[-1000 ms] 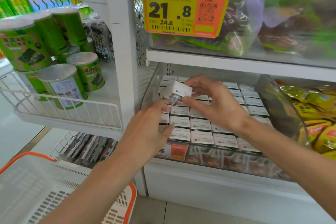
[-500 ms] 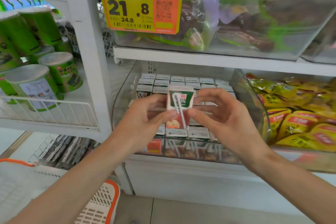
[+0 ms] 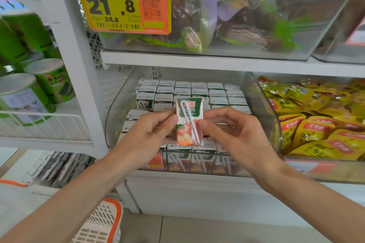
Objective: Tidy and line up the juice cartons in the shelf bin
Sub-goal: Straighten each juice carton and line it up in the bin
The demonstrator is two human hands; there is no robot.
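Now the carton (image 3: 189, 122) is up off the bin (image 3: 258, 108) rows & upright, L hand (image 3: 150, 134) & R hand (image 3: 235, 136) grips pinching its sides; prob. re-slot next.

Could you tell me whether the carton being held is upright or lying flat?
Upright: the held carton stands vertical, top edge up, straw face toward the camera, pinched between left hand and right hand.

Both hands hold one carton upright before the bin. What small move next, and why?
Probably lower the juice carton, pinched between left hand and right hand, into the bin, straw side forward: the shelved cartons stand upright, and it alone is out.
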